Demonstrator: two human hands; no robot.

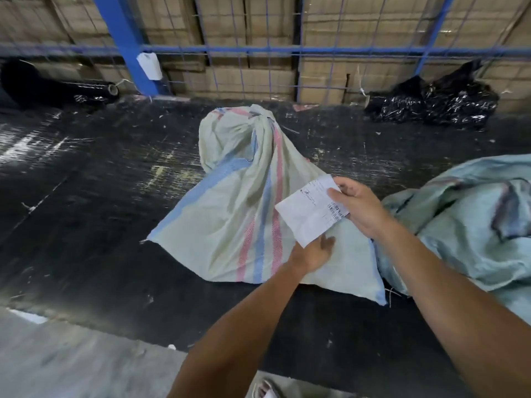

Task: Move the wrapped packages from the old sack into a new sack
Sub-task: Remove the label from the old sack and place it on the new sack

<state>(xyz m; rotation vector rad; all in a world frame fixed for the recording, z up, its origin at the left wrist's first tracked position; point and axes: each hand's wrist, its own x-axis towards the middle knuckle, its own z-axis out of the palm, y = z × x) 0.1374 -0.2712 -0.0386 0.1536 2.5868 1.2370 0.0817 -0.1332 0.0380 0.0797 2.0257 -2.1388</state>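
A pale woven sack [241, 202] with blue and pink stripes lies on the black mat [86, 196]; its top is tied in a knot at the far end, and its flat bottom end points toward the person. Over the near right part of this sack the right hand [359, 205] pinches a white paper label [311, 211] between thumb and fingers, at the edge where a barcode is printed. The left hand [313, 252] is just below the label, over the sack, with the fingers under the lower corner of the paper (how much they curl I cannot tell, the paper hides them). To the right of the striped sack, touching its edge, lies a light green sack [465, 225], crumpled and loose. No wrapped packages can be seen outside the sacks. Behind the striped sack stands a blue wire fence [258, 50] with cardboard boxes [273, 73] behind it. Far right of the knot, against the fence, is crumpled black plastic film [431, 104]; far left lies a black roll [66, 87].
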